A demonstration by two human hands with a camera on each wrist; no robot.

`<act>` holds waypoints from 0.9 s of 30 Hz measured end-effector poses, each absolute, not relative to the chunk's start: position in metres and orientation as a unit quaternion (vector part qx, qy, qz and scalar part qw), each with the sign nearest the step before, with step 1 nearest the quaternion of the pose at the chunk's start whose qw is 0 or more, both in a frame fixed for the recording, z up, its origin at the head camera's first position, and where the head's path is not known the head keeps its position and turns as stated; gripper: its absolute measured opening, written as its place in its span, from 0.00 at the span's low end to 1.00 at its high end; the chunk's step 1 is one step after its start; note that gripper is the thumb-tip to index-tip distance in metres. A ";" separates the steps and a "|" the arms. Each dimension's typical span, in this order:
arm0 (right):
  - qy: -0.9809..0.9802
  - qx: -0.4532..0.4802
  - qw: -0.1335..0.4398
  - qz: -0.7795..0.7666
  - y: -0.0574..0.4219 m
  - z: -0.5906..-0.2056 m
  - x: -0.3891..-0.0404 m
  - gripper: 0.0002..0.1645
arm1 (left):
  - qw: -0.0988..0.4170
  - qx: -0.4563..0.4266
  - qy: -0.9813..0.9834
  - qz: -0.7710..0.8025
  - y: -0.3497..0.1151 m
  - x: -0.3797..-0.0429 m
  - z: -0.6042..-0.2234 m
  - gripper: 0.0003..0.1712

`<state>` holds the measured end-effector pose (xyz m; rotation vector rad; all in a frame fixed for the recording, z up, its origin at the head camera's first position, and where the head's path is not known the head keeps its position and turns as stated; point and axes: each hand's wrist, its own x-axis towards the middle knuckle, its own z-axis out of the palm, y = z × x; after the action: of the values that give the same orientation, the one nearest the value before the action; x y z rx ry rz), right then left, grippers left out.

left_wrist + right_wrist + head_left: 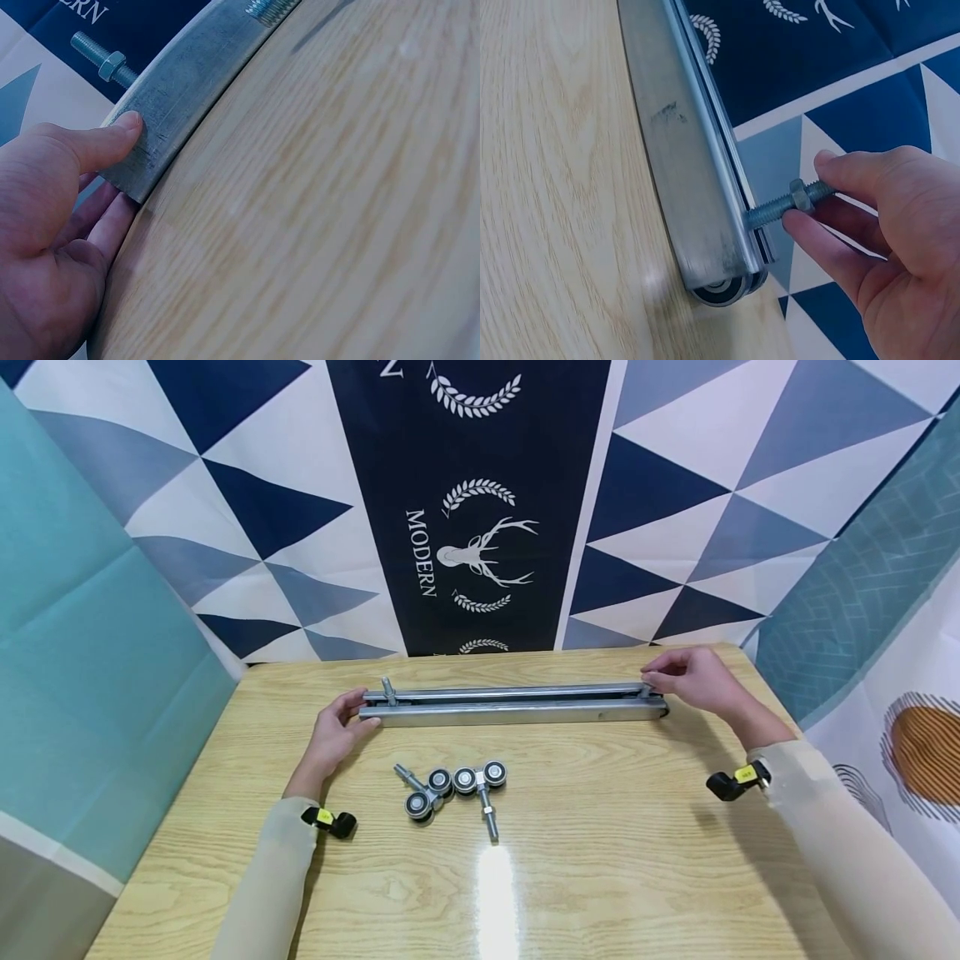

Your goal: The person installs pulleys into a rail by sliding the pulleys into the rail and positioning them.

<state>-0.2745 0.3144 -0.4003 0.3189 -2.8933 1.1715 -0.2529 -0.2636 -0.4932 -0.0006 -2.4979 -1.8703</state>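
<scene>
A metal channel rail [495, 716] lies crosswise on the table, its slot facing up. My left hand [335, 737] grips its left end, the thumb [120, 139] on the front face and fingers around the end. Just inboard, a threaded bolt [91, 51] with a nut stands up out of the slot. At the other end my right hand [696, 681] pinches the bolt [769, 211] of a roller trolley between thumb and fingertips, by its nut [801, 195]. That trolley's black-rimmed wheels [721, 291] stick partly out of the rail's end; the rest is hidden inside.
Two loose roller trolleys lie on the table in front of the rail: the left one [427, 793] with its bolt pointing up-left, the other [480, 781] with its bolt toward me. A patterned cloth [480, 610] hangs behind the wooden table [600, 860].
</scene>
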 end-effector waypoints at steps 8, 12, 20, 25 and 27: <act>-0.905 0.101 -0.015 0.413 0.300 -0.401 -0.274 0.18 | 0.012 -0.003 -0.801 -0.598 -0.262 -0.253 -0.494 0.38; -0.896 0.102 -0.023 0.431 0.291 -0.403 -0.276 0.18 | 0.019 -0.007 -0.805 -0.593 -0.263 -0.253 -0.495 0.38; -0.885 0.131 -0.026 0.445 0.273 -0.404 -0.279 0.15 | 0.019 -0.003 -0.804 -0.594 -0.264 -0.253 -0.493 0.38; -0.874 0.147 -0.032 0.461 0.259 -0.406 -0.281 0.14 | 0.013 0.002 -0.804 -0.595 -0.263 -0.253 -0.493 0.38; -0.870 0.147 -0.034 0.469 0.253 -0.407 -0.282 0.14 | 0.012 0.002 -0.805 -0.593 -0.263 -0.253 -0.493 0.39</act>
<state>-0.2823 0.2534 -0.4069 0.4723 -2.7946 1.5080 -0.2528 -0.2633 -0.4930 0.0066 -2.5112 -1.8490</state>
